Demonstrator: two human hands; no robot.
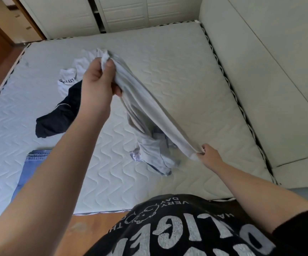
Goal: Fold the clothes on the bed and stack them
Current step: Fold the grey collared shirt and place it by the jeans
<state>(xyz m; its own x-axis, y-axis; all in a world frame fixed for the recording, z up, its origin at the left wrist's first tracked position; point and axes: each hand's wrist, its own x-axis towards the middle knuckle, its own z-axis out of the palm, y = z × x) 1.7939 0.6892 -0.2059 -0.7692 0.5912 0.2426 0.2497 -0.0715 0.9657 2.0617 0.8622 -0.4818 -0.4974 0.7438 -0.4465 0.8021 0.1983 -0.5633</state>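
White wardrobe doors stand behind the pale quilted mattress, where a crumpled white printed shirt, a dark navy garment and folded blue jeans lie at the left. The left hand pinches one end of a light grey cloth garment; the right hand pinches the other, both grips closed on it, its bulk sagging onto the mattress.

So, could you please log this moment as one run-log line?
left hand: grips grey garment | right hand: pinches its edge | garment: lifted, unfolded | stack: none visible
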